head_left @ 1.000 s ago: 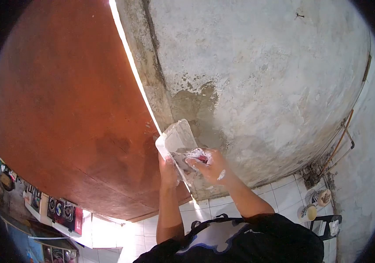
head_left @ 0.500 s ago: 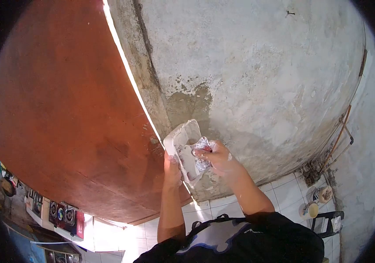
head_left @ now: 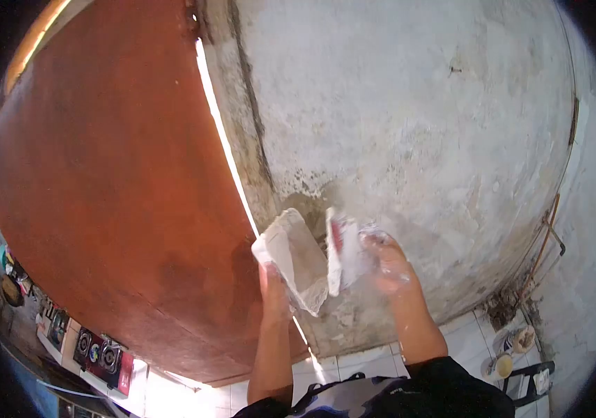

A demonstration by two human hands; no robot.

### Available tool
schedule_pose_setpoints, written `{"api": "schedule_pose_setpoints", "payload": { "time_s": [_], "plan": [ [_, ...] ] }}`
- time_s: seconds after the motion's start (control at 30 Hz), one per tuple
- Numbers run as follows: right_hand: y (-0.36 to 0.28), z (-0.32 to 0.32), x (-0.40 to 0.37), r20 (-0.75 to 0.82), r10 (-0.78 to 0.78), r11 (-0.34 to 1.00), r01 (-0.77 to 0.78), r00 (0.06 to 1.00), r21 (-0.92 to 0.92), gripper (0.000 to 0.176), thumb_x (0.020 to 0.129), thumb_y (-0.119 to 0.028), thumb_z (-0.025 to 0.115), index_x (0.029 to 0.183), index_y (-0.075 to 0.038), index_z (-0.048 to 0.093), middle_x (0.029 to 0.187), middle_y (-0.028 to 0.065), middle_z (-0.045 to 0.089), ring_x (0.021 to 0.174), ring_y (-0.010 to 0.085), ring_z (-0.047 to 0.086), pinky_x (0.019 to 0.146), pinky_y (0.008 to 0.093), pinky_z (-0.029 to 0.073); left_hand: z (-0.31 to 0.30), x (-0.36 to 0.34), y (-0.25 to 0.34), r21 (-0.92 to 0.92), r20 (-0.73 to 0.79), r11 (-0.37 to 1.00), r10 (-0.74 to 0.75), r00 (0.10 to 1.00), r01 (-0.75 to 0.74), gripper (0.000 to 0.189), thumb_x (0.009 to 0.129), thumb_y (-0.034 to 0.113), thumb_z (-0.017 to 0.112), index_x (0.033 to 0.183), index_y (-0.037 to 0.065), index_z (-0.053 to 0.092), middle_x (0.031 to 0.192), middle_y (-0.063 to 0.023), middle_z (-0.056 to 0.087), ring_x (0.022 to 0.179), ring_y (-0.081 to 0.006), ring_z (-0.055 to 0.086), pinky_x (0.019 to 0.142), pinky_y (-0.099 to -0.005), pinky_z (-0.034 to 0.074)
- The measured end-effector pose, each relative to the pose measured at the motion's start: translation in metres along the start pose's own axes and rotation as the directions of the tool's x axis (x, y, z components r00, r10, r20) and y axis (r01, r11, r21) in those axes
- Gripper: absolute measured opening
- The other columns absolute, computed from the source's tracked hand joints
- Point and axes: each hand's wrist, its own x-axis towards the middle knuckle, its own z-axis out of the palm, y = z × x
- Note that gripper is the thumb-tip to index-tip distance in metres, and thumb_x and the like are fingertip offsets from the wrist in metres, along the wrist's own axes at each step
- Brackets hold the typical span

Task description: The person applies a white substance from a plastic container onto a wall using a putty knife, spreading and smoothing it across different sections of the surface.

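My left hand (head_left: 273, 287) grips a white, paste-crusted tub (head_left: 281, 240) by its left side, tilted with its open mouth toward the right. My right hand (head_left: 391, 266) is closed on a flat-edged scraper (head_left: 335, 259), smeared white with a reddish patch on it. The scraper stands nearly upright just right of the tub; motion blurs it, and its handle is mostly hidden by the fingers. White smears mark my right hand. Behind both hands is a grey, patchy wall (head_left: 409, 146), with a darker damp-looking patch (head_left: 305, 202) close above the tub.
A reddish-brown panel (head_left: 131, 188) fills the left, with a bright gap along its edge. Low on the right, a cup (head_left: 500, 366), another container (head_left: 523, 340) and a black-framed item (head_left: 531, 383) stand on white tiles. A stove (head_left: 103, 355) is at lower left.
My right hand has drawn the scraper out of the tub toward the right and turned it upright. The tub sits slightly lower in view, and the head view has shifted a little.
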Motion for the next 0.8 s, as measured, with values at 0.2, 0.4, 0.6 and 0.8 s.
{"api": "schedule_pose_setpoints", "payload": {
  "time_s": [0.2, 0.4, 0.6, 0.8],
  "plan": [
    [-0.077, 0.046, -0.012, 0.149, -0.247, 0.969, 0.24, 0.957, 0.067, 0.025, 0.085, -0.013, 0.065, 0.107, -0.005, 0.056, 0.089, 0.0025, 0.063, 0.074, 0.0101, 0.06, 0.063, 0.0261, 0.049, 0.041, 0.02, 0.071, 0.076, 0.105, 0.972, 0.212, 0.972, -0.22, 0.094, 0.078, 0.054, 0.067, 0.144, 0.009, 0.018, 0.143, -0.0128, 0.031, 0.132, -0.0285, 0.032, 0.106, -0.0437, 0.03],
    [-0.149, 0.096, -0.018, 0.242, -0.397, 0.793, 0.463, 0.886, -0.395, 0.023, 0.081, -0.008, 0.069, 0.099, 0.002, 0.058, 0.082, 0.0043, 0.063, 0.074, 0.015, 0.063, 0.071, 0.0304, 0.051, 0.084, 0.034, 0.158, 0.09, 0.338, 0.933, 0.3, 0.892, -0.348, 0.099, 0.073, 0.021, 0.076, 0.146, 0.016, 0.01, 0.142, -0.011, 0.03, 0.132, -0.0269, 0.03, 0.108, -0.0441, 0.028],
    [-0.194, 0.157, -0.022, 0.546, -0.576, -0.133, 0.59, 0.608, -0.797, 0.018, 0.077, 0.0, 0.07, 0.094, 0.002, 0.065, 0.087, 0.0109, 0.068, 0.078, 0.0189, 0.065, 0.068, 0.0297, 0.051, 0.101, 0.048, 0.22, 0.112, 0.433, 0.921, 0.293, 0.852, -0.374, 0.094, 0.07, 0.013, 0.077, 0.143, 0.017, 0.019, 0.137, -0.0076, 0.035, 0.129, -0.0248, 0.034, 0.108, -0.042, 0.03],
    [-0.218, 0.201, -0.002, 0.945, -0.27, -0.765, 0.554, 0.185, -0.328, 0.025, 0.077, -0.005, 0.064, 0.102, -0.009, 0.066, 0.099, 0.007, 0.067, 0.09, 0.0271, 0.064, 0.083, 0.0376, 0.05, 0.108, 0.074, 0.263, 0.225, 0.522, 0.826, 0.346, 0.78, -0.517, 0.087, 0.071, 0.014, 0.078, 0.14, 0.017, 0.025, 0.13, -0.0061, 0.041, 0.124, -0.0217, 0.039, 0.104, -0.0392, 0.035]
  ]
}}
